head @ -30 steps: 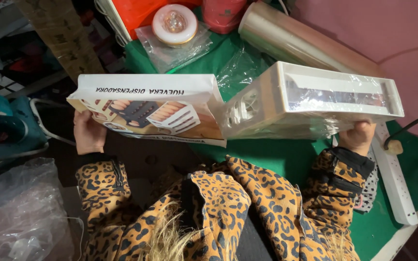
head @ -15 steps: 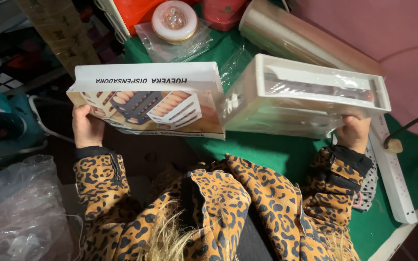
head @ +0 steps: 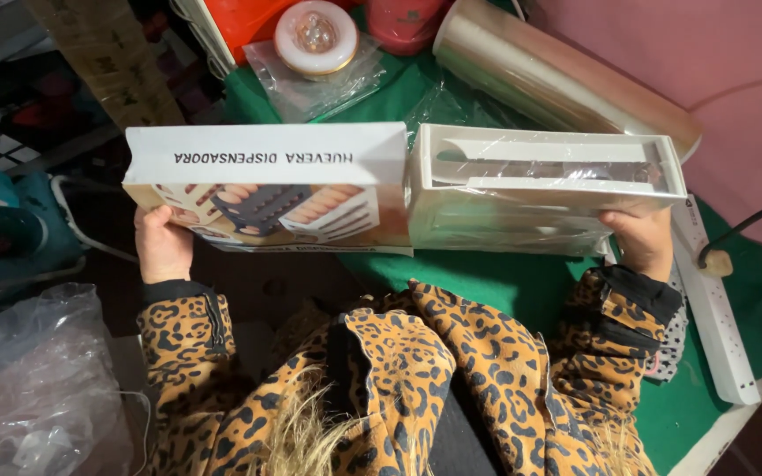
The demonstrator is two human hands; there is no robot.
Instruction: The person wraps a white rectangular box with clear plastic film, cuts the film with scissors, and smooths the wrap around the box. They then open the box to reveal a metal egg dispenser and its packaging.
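Note:
My left hand [head: 162, 247] grips the left end of a printed cardboard box [head: 266, 185] with a white top and pictures of egg racks on its side. My right hand [head: 641, 238] holds the right end of a white plastic item wrapped in clear film [head: 544, 185] that sticks out of the box's right end. Both are held level above the green table cover [head: 504, 286]. My leopard-print sleeves fill the lower part of the view.
A roll of clear film [head: 557, 75] lies at the back right. A round white lamp in a plastic bag [head: 315, 35] and red items stand behind the box. A white power strip [head: 712, 300] lies right. Crumpled clear plastic [head: 37, 379] sits lower left.
The box and the wrapped item have lifted slightly and levelled out. The wrapped item now sits in line with the box's right end, and my hands are a little further apart.

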